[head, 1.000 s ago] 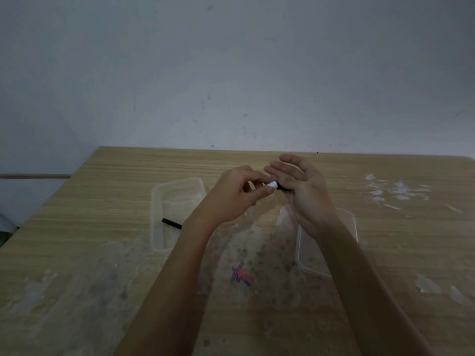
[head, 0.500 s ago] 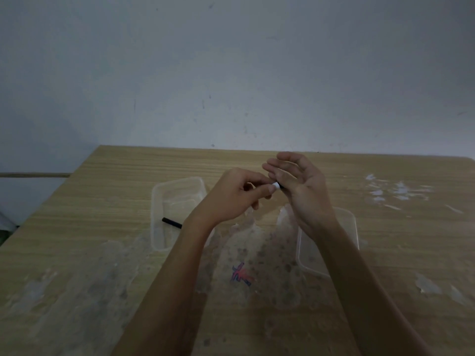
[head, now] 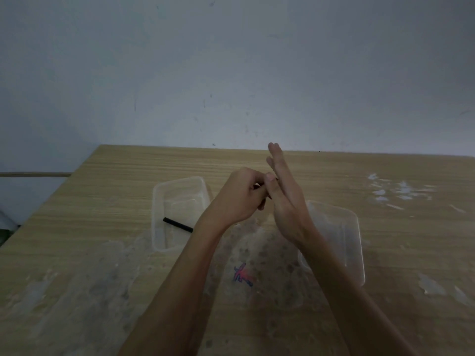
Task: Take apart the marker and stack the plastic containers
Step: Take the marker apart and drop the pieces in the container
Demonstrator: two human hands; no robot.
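Note:
My left hand (head: 237, 199) is curled above the table's middle, its fingertips pinched on a small marker piece that is almost wholly hidden. My right hand (head: 285, 201) stands edge-on against it, fingers straight and pointing up, thumb hidden; only a dark sliver shows between the hands. A black marker part (head: 177, 224) lies across the clear plastic container (head: 180, 181) left of my hands. A second clear plastic container (head: 347, 227) rests on the table behind my right wrist.
The wooden table (head: 128, 176) carries whitish smears near me and a red-and-blue scribble (head: 243, 274) between my forearms. White flecks (head: 395, 191) lie at the far right. A grey wall rises right behind the table; its left edge drops off.
My right hand's fingers have straightened and turned upward. The white tip of the marker piece, visible earlier between the hands, is now covered. The containers and the black part have not moved.

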